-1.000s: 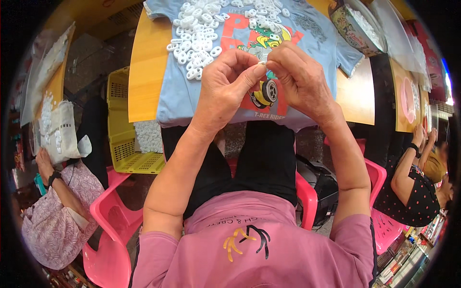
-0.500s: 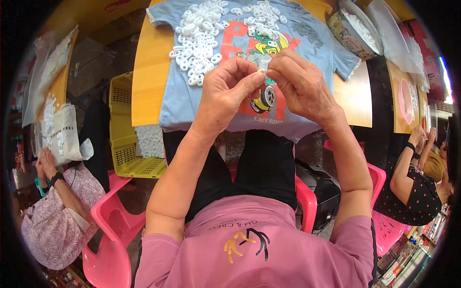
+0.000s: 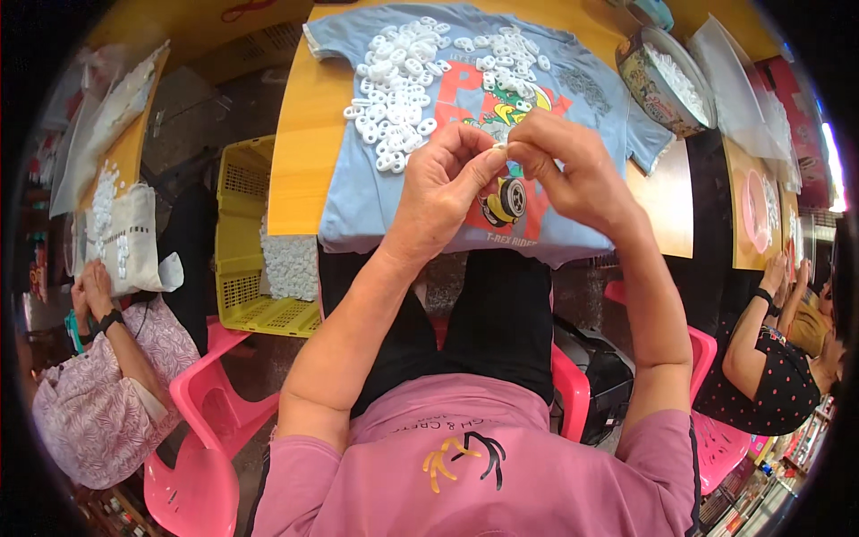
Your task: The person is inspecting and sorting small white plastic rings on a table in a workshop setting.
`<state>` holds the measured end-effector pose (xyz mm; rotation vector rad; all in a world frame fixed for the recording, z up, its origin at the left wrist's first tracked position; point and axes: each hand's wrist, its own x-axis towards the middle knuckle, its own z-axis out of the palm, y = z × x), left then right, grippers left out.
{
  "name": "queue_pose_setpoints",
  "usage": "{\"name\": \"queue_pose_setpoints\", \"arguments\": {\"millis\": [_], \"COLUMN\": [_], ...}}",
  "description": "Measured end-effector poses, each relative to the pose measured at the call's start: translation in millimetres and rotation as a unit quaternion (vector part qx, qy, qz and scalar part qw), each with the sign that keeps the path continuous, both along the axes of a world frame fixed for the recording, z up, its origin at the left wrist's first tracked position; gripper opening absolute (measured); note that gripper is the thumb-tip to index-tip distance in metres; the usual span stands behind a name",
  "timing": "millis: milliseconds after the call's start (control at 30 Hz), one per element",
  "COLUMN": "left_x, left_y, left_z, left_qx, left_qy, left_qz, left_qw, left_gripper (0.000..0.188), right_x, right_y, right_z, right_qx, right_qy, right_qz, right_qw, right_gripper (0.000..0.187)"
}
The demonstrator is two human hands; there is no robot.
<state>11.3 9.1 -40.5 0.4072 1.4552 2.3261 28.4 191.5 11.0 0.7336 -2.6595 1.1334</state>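
On the smooth yellow counter (image 3: 304, 170), a soft blue shirt (image 3: 367, 197) bears a heap of white plastic rings (image 3: 394, 98), while left hand (image 3: 443, 192) and right hand (image 3: 573, 170) stay raised together, fingers still pinching one small white ring (image 3: 502, 146) between them.

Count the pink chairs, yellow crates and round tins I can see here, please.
Pink chairs: 3
Yellow crates: 1
Round tins: 1
Total: 5
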Motion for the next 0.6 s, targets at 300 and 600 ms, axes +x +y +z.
{"name": "queue_pose_setpoints", "arguments": {"millis": [300,600], "left_x": [-1.5,-0.3], "left_y": [4.0,1.9], "left_z": [-1.2,-3.7], "left_qx": [0.018,0.015], "left_qy": [0.004,-0.002], "left_qz": [0.039,0.021], "left_qw": [0.999,1.0], "left_gripper": [0.011,0.012], "right_x": [-87.2,-109.1], "right_y": [-21.1,-30.7], "right_z": [-20.8,-40.1], "right_qx": [0.005,0.068], "right_qy": [0.026,0.141], "right_qz": [-0.072,-0.082], "right_qw": [0.997,0.984], "right_gripper": [0.02,0.022]}}
